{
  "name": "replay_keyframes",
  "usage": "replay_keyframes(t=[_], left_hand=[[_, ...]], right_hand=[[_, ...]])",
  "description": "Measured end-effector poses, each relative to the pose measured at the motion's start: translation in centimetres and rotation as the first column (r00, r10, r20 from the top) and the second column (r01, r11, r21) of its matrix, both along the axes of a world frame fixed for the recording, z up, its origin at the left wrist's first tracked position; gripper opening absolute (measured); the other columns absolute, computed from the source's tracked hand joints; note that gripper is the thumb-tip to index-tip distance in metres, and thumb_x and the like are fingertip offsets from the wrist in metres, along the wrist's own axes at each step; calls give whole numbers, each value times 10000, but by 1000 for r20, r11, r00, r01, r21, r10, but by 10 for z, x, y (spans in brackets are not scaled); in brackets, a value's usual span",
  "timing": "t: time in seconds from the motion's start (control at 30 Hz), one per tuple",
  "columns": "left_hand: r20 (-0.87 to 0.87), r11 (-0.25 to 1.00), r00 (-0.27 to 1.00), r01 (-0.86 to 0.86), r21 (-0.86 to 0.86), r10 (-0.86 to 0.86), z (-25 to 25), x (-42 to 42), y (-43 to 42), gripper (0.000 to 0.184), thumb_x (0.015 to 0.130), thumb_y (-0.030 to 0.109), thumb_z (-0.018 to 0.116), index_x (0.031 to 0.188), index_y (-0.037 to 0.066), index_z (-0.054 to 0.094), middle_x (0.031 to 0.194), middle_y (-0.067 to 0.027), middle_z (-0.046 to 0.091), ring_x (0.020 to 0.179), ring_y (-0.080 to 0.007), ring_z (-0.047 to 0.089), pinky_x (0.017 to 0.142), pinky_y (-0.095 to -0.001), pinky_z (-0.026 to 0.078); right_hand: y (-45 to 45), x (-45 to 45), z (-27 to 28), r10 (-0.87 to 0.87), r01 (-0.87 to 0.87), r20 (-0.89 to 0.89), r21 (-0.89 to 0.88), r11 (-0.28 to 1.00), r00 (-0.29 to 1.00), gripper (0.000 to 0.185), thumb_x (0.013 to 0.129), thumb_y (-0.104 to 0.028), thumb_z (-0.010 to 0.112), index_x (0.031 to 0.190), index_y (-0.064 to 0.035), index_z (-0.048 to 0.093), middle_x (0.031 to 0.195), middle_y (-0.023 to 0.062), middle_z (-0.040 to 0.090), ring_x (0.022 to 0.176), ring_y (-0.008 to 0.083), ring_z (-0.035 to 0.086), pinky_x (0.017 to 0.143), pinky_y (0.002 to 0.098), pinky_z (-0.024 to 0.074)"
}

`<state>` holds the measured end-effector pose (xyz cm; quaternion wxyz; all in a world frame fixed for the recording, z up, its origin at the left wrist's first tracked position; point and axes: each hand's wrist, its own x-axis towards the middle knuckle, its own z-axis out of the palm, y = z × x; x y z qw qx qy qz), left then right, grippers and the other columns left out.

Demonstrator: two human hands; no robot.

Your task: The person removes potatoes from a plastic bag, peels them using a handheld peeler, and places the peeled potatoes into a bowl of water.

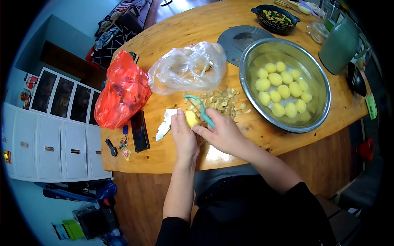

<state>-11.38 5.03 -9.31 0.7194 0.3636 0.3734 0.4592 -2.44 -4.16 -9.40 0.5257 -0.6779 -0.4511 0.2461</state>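
Note:
My left hand (184, 133) is closed around a peeled-looking yellow potato (191, 119) near the table's front edge. In my right hand (219, 131) is a teal-handled peeler (203, 112), its head just above the potato; whether the blade touches it I cannot tell. A heap of potato peelings (221, 101) lies on the table right behind my hands. To the right, a large steel basin (245, 88) holds several peeled potatoes (283, 90) in what looks like water. A crumpled white tissue (166, 124) lies beside my left hand.
Behind the peelings sits a clear plastic bag (186, 67) with potatoes inside. A red plastic bag (124, 92), a phone (140, 131) and keys (123, 143) are at left. A grey round mat (234, 39), a dark food dish (277, 19) and a green pitcher (338, 47) stand farther back.

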Motion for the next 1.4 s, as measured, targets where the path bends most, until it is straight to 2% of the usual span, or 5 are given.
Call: replay_keyframes(t=[0.1, 0.4, 0.73, 1.03, 1.4], left_hand=[[-21, 989, 992, 126, -79, -128, 0, -10, 9, 418, 1102, 436, 429, 1012, 49, 561, 822, -75, 625, 646, -164, 596, 507, -276, 479], [51, 950, 977, 212, -228, -206, -12, -14, 24, 362, 1105, 407, 422, 993, 75, 513, 762, -88, 592, 546, -156, 528, 405, -248, 361], [-87, 986, 983, 160, -46, -164, -12, -16, 20, 297, 1100, 373, 438, 997, 99, 489, 753, -64, 572, 527, -140, 515, 409, -242, 350], [214, 841, 944, 322, -435, -250, -9, -18, 32, 482, 1052, 492, 474, 959, 36, 600, 761, -73, 601, 527, -132, 480, 401, -228, 337], [-102, 981, 979, 169, -91, -178, -11, -19, 22, 249, 1076, 323, 448, 905, 145, 477, 727, -7, 557, 485, -91, 476, 395, -241, 333]], right_hand=[[5, 8, -12, 23, -16, -104, 66, 998, 994, 300, 978, -294, 661, 1062, -23, 565, 783, 220, 674, 752, 425, 674, 654, 497, 504], [-15, -4, -3, -7, -10, 440, 36, 999, 898, 214, 1042, -261, 551, 957, -68, 513, 737, 153, 673, 664, 387, 670, 551, 504, 497], [-10, 1, -7, 45, 9, 392, -136, 991, 919, 209, 1046, -266, 524, 977, -69, 520, 712, 173, 662, 675, 420, 663, 590, 555, 493], [-11, 10, -2, 20, 0, 166, -120, 993, 986, 240, 1048, -289, 531, 970, -62, 528, 737, 205, 668, 695, 456, 651, 618, 585, 485], [-22, -9, 0, 31, -38, 500, 4, 999, 866, 192, 1014, -240, 587, 937, -74, 528, 668, 122, 646, 604, 363, 652, 524, 476, 497]])
